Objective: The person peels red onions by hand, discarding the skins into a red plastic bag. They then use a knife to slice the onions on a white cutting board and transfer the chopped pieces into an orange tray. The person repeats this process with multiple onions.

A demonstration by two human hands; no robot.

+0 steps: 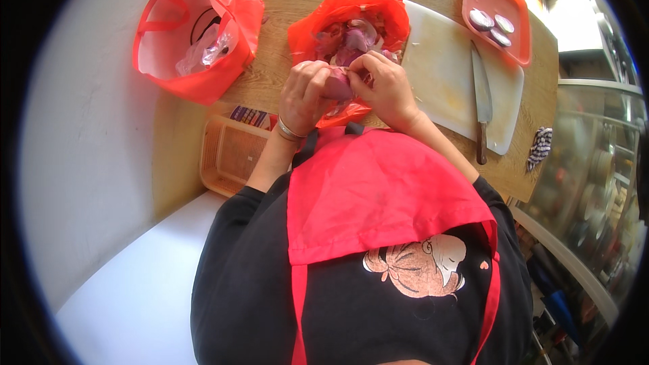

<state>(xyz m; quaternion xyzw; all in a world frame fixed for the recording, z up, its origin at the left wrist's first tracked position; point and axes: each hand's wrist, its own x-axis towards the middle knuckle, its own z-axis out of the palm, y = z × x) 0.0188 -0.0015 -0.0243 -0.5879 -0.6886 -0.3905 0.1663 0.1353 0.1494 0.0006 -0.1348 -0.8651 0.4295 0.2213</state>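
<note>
Over the near edge of a red plastic bag (302, 29) my left hand (305, 92) holds a red onion (337, 84). The fingertips of my right hand (384, 86) pinch at the onion's right end, where its skin shows. Loose purple onion skins (357, 38) fill the mouth of the bag. To the right lies a white cutting board (441, 66) with a knife (481, 96) on it; the knife's wooden handle points toward me. Cut onion halves (480, 20) rest in an orange-red tray (522, 15) beyond the board.
At the left stands a red tote bag (237, 30) with clear plastic inside. An orange plastic basket (209, 159) is by my left forearm. A checkered cloth (540, 148) lies at the wooden table's right edge. A glass-fronted cabinet (583, 152) stands to the right, a wall (86, 111) to the left.
</note>
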